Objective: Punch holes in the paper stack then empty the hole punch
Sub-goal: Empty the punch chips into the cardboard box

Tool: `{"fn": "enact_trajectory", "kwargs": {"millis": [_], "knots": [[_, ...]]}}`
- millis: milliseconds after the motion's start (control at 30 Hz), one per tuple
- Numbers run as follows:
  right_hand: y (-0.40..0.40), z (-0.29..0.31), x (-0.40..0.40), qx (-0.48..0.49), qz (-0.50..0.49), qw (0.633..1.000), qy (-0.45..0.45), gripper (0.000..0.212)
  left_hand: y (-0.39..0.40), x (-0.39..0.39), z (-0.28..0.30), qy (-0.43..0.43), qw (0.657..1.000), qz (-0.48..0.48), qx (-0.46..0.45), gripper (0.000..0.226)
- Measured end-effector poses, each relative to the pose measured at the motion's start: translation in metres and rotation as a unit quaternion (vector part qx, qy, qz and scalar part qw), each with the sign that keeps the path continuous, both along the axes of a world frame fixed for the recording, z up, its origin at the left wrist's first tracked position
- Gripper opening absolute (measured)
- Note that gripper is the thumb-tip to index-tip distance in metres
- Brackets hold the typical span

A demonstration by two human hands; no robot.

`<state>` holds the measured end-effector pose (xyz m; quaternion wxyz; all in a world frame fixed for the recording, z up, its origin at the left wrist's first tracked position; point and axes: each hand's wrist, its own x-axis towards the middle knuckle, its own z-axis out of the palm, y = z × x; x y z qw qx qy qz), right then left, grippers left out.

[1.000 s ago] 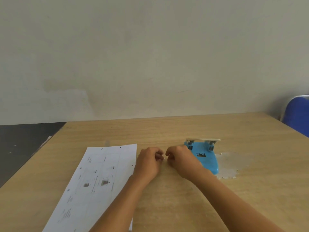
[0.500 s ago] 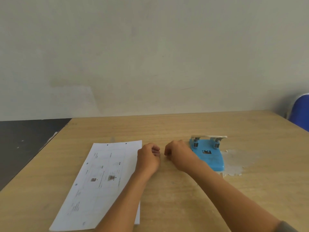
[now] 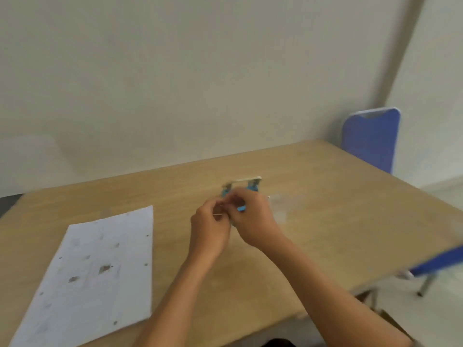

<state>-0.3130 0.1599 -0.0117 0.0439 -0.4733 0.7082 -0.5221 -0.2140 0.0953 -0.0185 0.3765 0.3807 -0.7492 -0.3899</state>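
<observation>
The white paper stack (image 3: 100,266) lies flat at the table's front left, with small punched holes along its edges. The blue hole punch (image 3: 250,185) with a pale handle stands near the table's middle, its near part hidden behind my right hand (image 3: 253,219). My left hand (image 3: 210,229) is just left of it. The fingertips of both hands meet in a pinch right in front of the punch. A thin pale sliver shows at the fingertips, too blurred to identify.
The wooden table (image 3: 338,221) has a pale whitish patch (image 3: 285,206) just right of the punch. A blue chair (image 3: 370,139) stands behind the far right corner, against the wall. A second blue seat (image 3: 436,261) shows below the right table edge.
My view has swung to the right and is blurred. Both hands have moved up and toward the punch, and now overlap its near end. Paper and punch lie where they were.
</observation>
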Motion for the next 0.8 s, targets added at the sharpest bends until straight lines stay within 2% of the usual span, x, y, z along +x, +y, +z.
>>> {"fn": "enact_trajectory", "kwargs": {"millis": [167,300,367,467,567,667,800], "knots": [[0.131,-0.013,-0.033,-0.093,-0.067,0.987,-0.113,0.016,0.103,-0.044,-0.006,0.059,0.982,-0.180,0.021,0.034],[0.242,-0.047,-0.061,-0.124,-0.123,0.973,-0.152,0.009,0.193,-0.080,-0.036,0.049,0.957,-0.281,0.051,0.026],[0.294,-0.073,-0.071,-0.113,-0.157,0.964,-0.182,0.010,0.237,-0.100,-0.062,0.006,0.941,-0.329,0.078,0.027],[0.359,-0.126,-0.083,-0.016,-0.241,0.952,-0.186,0.009,0.288,-0.126,-0.110,-0.100,0.912,-0.385,0.098,0.031],[0.409,-0.186,-0.090,0.100,-0.307,0.927,-0.190,0.012,0.312,-0.142,-0.163,-0.226,0.884,-0.404,0.069,0.038],[0.446,-0.236,-0.094,0.200,-0.325,0.900,-0.210,0.015,0.318,-0.147,-0.204,-0.322,0.849,-0.417,0.032,0.049],[0.476,-0.288,-0.094,0.287,-0.327,0.872,-0.225,0.020,0.327,-0.150,-0.233,-0.397,0.814,-0.424,0.016,0.051]]}}
